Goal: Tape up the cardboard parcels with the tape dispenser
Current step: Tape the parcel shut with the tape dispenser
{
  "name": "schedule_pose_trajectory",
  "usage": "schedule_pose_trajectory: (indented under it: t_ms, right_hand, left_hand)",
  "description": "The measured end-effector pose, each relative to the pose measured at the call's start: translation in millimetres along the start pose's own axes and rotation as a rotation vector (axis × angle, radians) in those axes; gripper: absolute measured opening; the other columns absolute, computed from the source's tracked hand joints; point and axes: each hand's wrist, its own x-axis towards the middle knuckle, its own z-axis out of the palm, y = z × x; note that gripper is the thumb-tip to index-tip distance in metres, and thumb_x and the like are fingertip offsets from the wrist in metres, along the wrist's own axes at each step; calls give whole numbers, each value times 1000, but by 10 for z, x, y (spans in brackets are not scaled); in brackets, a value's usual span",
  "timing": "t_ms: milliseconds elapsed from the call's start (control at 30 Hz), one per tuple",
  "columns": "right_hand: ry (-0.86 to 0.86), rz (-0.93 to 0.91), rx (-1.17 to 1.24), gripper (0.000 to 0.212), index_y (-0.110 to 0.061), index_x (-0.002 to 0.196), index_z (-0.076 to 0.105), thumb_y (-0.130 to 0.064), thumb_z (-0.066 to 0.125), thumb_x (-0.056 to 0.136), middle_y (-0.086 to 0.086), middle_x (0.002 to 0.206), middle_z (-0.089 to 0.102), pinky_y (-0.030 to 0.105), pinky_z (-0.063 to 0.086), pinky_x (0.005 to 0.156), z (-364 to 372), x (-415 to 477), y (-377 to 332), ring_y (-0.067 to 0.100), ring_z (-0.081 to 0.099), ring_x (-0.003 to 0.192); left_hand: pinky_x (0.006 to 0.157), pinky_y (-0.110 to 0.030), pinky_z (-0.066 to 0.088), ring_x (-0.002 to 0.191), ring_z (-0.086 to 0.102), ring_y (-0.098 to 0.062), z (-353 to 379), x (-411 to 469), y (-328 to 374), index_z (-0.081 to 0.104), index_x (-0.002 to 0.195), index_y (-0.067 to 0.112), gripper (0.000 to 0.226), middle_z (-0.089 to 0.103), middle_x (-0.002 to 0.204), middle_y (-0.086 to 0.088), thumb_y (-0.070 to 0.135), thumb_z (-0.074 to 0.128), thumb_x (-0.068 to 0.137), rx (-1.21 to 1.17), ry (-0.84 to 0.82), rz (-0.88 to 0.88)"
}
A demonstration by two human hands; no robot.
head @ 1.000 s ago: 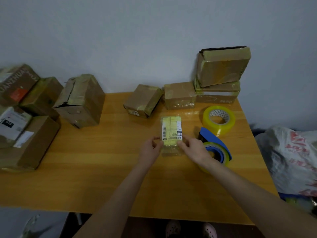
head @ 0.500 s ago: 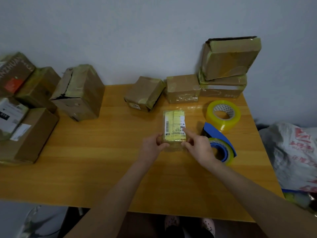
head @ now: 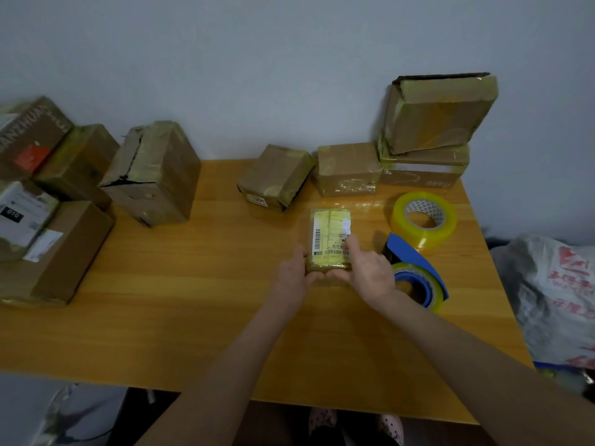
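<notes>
A small flat cardboard parcel wrapped in yellowish tape (head: 330,233) sits at the middle of the orange wooden surface (head: 193,300). Its long axis runs straight away from the person toward the wall. The white barcode label faces up, its barcode strip along the left edge.

The left hand (head: 291,275) has its grip on the near left corner, fingers curled round the edge. The right hand (head: 370,273) grasps the near right corner, one finger lying on the label. Whether the parcel's near end is lifted off the surface I cannot tell.

Just right of the right hand lies a blue tape dispenser loaded with a yellowish roll (head: 415,268). Beyond it lies a loose roll of yellow tape (head: 423,220). Past the parcel's far end stand taped brown cardboard boxes (head: 347,169), near the wall.
</notes>
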Motion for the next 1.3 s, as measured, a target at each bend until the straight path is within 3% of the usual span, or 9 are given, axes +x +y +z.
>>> schedule_pose_trajectory:
  t_ms: [133, 367, 467, 567, 700, 800, 1067, 1200, 1300]
  right_hand:
    - [-54, -40, 76, 50, -21, 129, 32, -33, 63, 91, 3, 99, 67, 27, 52, 60, 5, -103, 150, 16, 57, 71]
    - [73, 24, 130, 62, -30, 151, 21, -52, 41, 96, 9, 139, 41, 35, 55, 68, 5, -110, 37, 23, 56, 107]
    - [-27, 114, 307, 63, -33, 154, 13, -46, 41, 99, 9, 112, 65, 38, 54, 66, 121, -98, -46, 24, 64, 87]
    - [-2, 106, 326, 63, -31, 153, 19, -36, 50, 98, 10, 92, 70, 32, 47, 61, 126, -84, -24, 17, 58, 71]
    - [-37, 119, 435, 64, -33, 151, 24, -34, 56, 96, 1, 83, 67, 29, 47, 56, 88, -62, -15, 13, 55, 62]
    - [-20, 125, 466, 64, -36, 150, 26, -40, 57, 94, 2, 90, 69, 26, 44, 55, 90, -72, -26, 12, 54, 60]
    - [-62, 211, 588, 57, -35, 149, 28, -34, 53, 98, 3, 127, 63, 40, 55, 84, 2, -71, 2, 23, 65, 99]
    - [-40, 422, 668, 82, -15, 153, 17, -54, 55, 91, 11, 143, 49, 42, 46, 97, -53, -15, -13, 29, 51, 126]
    - [-78, 436, 676, 81, -13, 152, 20, -53, 56, 91, 12, 147, 44, 39, 44, 97, -73, 25, -118, 31, 46, 130]
  left_hand:
    - [82, -33, 53, 98, 62, -18, -19, -15, 27, 45, 121, 18, 51, 64, 114, -3, 23, 75, 80, 54, -72, -39]
    - [88, -27, 47, 112, 52, -16, -6, -41, 213, 35, 143, 13, 51, 51, 128, -2, 24, 51, 96, -181, 111, 110]
    - [100, -41, 45, 121, 52, -22, 126, -45, 285, 22, 150, 10, 61, 53, 134, -6, 25, 49, 98, -313, 56, -6]
    - [96, -33, 44, 119, 53, -23, 142, -17, 210, 20, 151, 11, 59, 55, 133, -7, 26, 45, 100, -268, 53, -49]
    - [69, -9, 41, 98, 55, -14, 77, 25, 189, 34, 143, 9, 44, 58, 115, -2, 26, 36, 103, -268, 30, -53]
    - [74, -17, 43, 98, 54, -13, 49, 58, 202, 43, 134, 8, 38, 59, 118, -4, 29, 39, 102, -281, -21, -49]
    - [64, -28, 38, 78, 53, -19, -56, 170, 161, 61, 97, 10, 35, 66, 102, -14, 24, 29, 105, -85, 66, -100]
    - [98, -36, 43, 123, 50, -25, -183, 216, 209, 39, 142, 8, 44, 49, 139, -11, 27, 32, 104, -258, 24, -169]
    - [98, -35, 44, 123, 50, -26, -234, 203, 324, 33, 145, 9, 45, 48, 140, -11, 24, 37, 103, -356, -63, -166]
